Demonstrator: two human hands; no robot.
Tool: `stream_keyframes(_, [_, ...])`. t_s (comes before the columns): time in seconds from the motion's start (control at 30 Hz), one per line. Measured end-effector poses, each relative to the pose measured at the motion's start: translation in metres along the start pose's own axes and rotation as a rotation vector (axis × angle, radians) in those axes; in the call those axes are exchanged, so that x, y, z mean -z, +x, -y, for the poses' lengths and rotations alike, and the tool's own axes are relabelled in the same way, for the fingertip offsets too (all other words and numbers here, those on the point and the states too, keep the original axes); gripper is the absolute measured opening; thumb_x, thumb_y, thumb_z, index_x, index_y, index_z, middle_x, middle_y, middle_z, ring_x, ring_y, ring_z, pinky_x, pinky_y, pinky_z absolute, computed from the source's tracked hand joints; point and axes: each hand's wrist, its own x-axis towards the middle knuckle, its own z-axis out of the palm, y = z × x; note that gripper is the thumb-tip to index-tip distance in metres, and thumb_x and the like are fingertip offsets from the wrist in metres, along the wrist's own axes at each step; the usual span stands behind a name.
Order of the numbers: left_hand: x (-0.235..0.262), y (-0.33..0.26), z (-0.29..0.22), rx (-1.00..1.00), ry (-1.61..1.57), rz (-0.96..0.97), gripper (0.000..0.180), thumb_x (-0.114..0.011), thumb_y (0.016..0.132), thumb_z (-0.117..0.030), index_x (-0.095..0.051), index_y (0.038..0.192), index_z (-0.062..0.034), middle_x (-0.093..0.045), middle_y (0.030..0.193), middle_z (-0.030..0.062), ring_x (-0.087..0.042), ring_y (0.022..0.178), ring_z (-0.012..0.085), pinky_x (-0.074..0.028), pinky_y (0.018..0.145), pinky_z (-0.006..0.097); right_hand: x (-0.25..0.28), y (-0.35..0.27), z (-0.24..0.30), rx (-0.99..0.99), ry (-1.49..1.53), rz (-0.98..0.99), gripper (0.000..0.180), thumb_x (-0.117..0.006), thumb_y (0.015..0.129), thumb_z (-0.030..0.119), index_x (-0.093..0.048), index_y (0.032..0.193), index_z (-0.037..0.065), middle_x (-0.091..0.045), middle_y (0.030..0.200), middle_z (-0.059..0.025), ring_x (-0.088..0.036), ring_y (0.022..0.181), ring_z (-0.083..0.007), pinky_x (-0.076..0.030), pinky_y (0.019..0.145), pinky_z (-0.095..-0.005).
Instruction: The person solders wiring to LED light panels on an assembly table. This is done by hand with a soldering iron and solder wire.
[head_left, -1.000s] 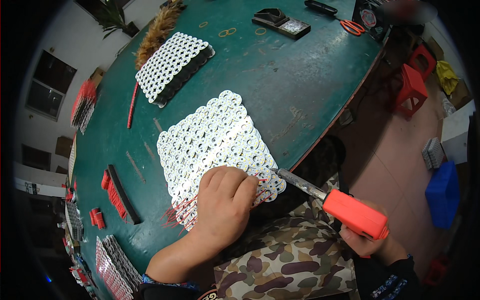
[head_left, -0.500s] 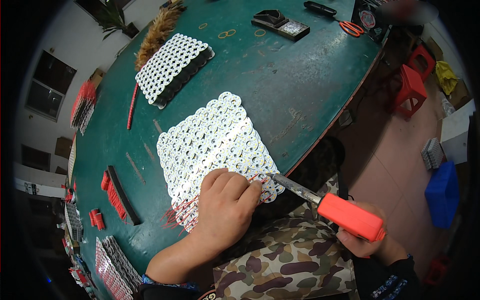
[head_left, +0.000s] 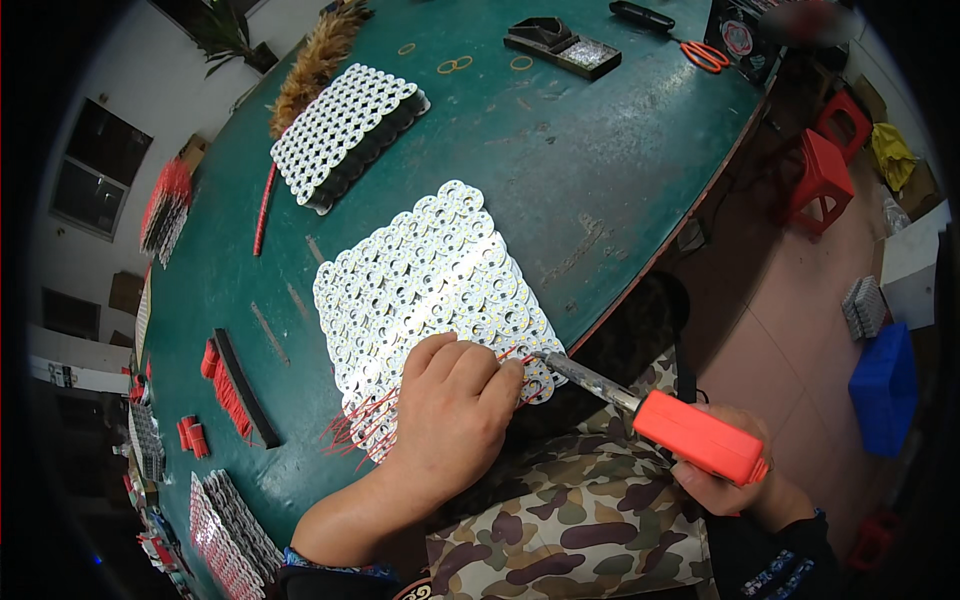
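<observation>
Sheets of round white LED circuit boards, joined in rows, lie on the table's near side, with red wires along their front edge. My left hand rests on that edge, its fingers closed round thin red wire whose ends stick out by the thumb. My right hand grips a soldering iron by its orange-red handle. The iron's metal tip reaches the boards just right of my left fingertips; whether it touches a pad is too small to tell.
On the green table stand a board stack, a soldering stand, orange scissors and rubber bands. Left lie a wire bundle in a black holder and more boards. Red stools and a blue bin are right.
The soldering iron's tip has shifted very slightly down and right along the board edge. My left hand stays in place.
</observation>
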Motion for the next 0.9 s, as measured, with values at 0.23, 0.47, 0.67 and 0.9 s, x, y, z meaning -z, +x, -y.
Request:
stream_keyframes(0.23, [0.002, 0.001, -0.002, 0.015, -0.017, -0.007, 0.021, -0.068, 0.075, -0.005, -0.069, 0.095, -0.0090, -0.060, 0.080, 0.0044, -0.062, 0.079, 0.0256, -0.049, 0.089, 0.045, 0.004, -0.023, -0.009, -0.034, -0.050, -0.025, 0.059, -0.079, 0.077, 0.007, -0.052, 0.128, -0.005, -0.072, 0.097, -0.0156, -0.074, 0.079, -0.0289, -0.059, 0.071, -0.0371])
stream_keyframes(0.47, [0.000, -0.001, -0.002, 0.020, -0.020, -0.044, 0.019, -0.068, 0.075, -0.005, -0.069, 0.093, -0.0085, -0.059, 0.079, 0.0049, -0.061, 0.078, 0.0259, -0.050, 0.088, 0.045, -0.002, -0.030, -0.010, -0.127, 0.054, -0.054, 0.058, -0.077, 0.079, 0.008, -0.051, 0.129, -0.005, -0.073, 0.101, -0.0167, -0.075, 0.082, -0.0291, -0.060, 0.075, -0.0385])
stream_keyframes(0.67, [-0.002, -0.003, -0.002, 0.007, -0.006, -0.060, 0.018, -0.067, 0.074, -0.006, -0.069, 0.092, -0.0078, -0.059, 0.079, 0.0052, -0.061, 0.077, 0.0262, -0.050, 0.087, 0.044, -0.004, -0.016, -0.004, -0.112, 0.108, -0.023, 0.056, -0.076, 0.079, 0.003, -0.052, 0.129, -0.004, -0.073, 0.102, -0.0180, -0.075, 0.083, -0.0289, -0.060, 0.075, -0.0381])
stream_keyframes(0.9, [-0.002, -0.003, -0.001, 0.002, -0.019, -0.052, 0.018, -0.067, 0.073, -0.006, -0.068, 0.091, -0.0070, -0.058, 0.078, 0.0063, -0.061, 0.077, 0.0268, -0.050, 0.086, 0.044, -0.008, -0.011, -0.006, -0.013, 0.070, -0.025, 0.054, -0.075, 0.079, 0.001, -0.052, 0.128, -0.006, -0.072, 0.100, -0.0172, -0.074, 0.078, -0.0273, -0.059, 0.068, -0.0354])
